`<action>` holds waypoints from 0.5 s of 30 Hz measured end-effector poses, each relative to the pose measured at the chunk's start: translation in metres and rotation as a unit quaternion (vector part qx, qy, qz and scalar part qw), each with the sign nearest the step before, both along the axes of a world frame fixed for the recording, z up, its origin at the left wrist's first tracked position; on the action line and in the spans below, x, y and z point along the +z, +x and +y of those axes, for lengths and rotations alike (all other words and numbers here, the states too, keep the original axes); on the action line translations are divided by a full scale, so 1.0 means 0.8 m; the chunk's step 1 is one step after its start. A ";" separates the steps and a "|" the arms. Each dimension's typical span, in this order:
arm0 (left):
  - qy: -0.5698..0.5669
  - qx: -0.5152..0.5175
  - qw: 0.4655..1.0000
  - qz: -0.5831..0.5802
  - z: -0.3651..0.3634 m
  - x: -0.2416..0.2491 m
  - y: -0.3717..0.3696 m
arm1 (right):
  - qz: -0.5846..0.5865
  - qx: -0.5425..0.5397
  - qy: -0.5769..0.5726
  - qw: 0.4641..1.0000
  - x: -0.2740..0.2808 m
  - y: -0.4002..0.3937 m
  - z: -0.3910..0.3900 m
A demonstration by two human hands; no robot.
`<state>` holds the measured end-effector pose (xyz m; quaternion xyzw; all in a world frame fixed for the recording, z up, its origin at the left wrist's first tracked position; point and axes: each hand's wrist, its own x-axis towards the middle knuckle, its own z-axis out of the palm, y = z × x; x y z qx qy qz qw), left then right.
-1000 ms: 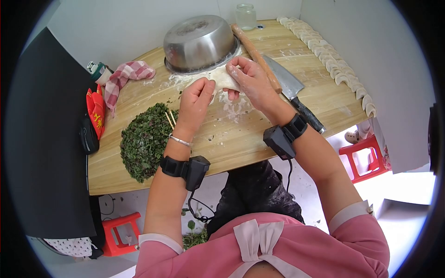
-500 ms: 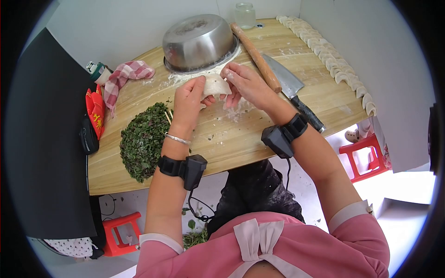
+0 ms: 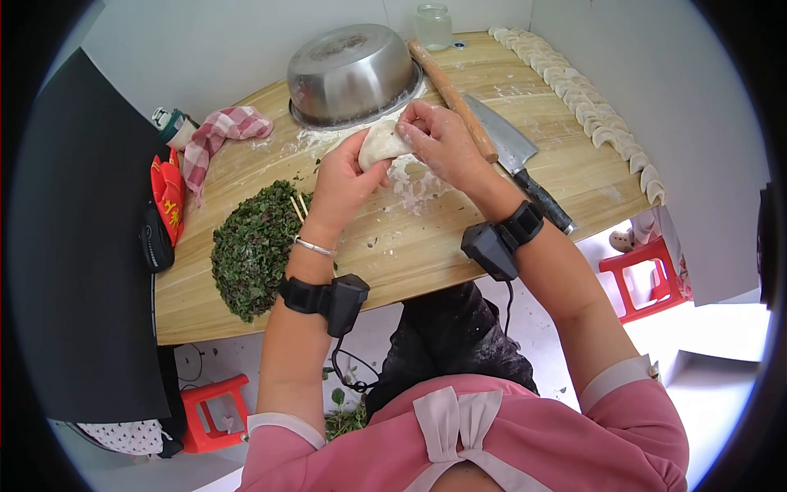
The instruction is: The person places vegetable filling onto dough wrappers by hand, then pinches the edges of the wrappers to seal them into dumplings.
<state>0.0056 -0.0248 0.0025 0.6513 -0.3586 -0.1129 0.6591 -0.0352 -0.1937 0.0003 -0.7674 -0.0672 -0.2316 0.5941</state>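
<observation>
A pale dumpling [image 3: 381,144], folded over into a rounded shape, is held up above the floury board. My left hand [image 3: 348,170] is closed around its left side and underneath. Fingers of my right hand [image 3: 438,141] pinch the dumpling's right edge. Left of my left wrist lies a mound of chopped dark green leaves [image 3: 254,250], with a pair of chopsticks [image 3: 297,208] resting at its right side. Loose flour [image 3: 418,189] is scattered below the hands.
An upturned steel basin [image 3: 352,78] stands at the back. Right of it lie a rolling pin [image 3: 451,98] and a cleaver [image 3: 508,148]. Rows of dumplings [image 3: 586,102] line the table's right edge. A glass jar [image 3: 433,29] and checked cloth [image 3: 225,135] sit farther off.
The flat, opened wrapper is now folded over into a rounded dumpling. My right fingers have shifted slightly right and up, and my left hand has turned around its left side.
</observation>
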 end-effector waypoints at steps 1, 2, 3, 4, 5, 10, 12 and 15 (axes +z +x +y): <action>0.033 0.015 0.999 -0.007 0.002 0.002 0.001 | 0.020 0.011 0.027 0.999 0.002 -0.002 0.001; 0.065 0.030 0.997 -0.014 0.002 0.003 0.001 | 0.020 0.011 0.027 0.999 0.004 -0.004 0.001; 0.065 0.030 0.997 -0.015 0.003 0.003 0.001 | 0.024 0.006 0.028 0.999 0.007 -0.008 0.003; 0.077 0.049 0.996 -0.019 0.003 0.003 0.001 | 0.026 0.001 0.028 0.999 0.010 -0.010 0.004; 0.089 0.067 0.993 -0.024 0.004 0.004 0.003 | 0.022 0.001 0.027 0.999 0.011 -0.011 0.005; 0.015 0.101 0.994 -0.046 0.001 0.003 -0.001 | -0.055 -0.025 -0.101 0.993 0.011 -0.021 0.020; 0.018 0.116 0.992 -0.054 0.001 0.003 0.001 | -0.057 -0.003 -0.128 0.990 0.007 -0.016 0.017; 0.028 0.096 0.993 -0.059 0.003 0.000 0.002 | -0.094 -0.029 -0.216 0.971 0.006 -0.016 0.015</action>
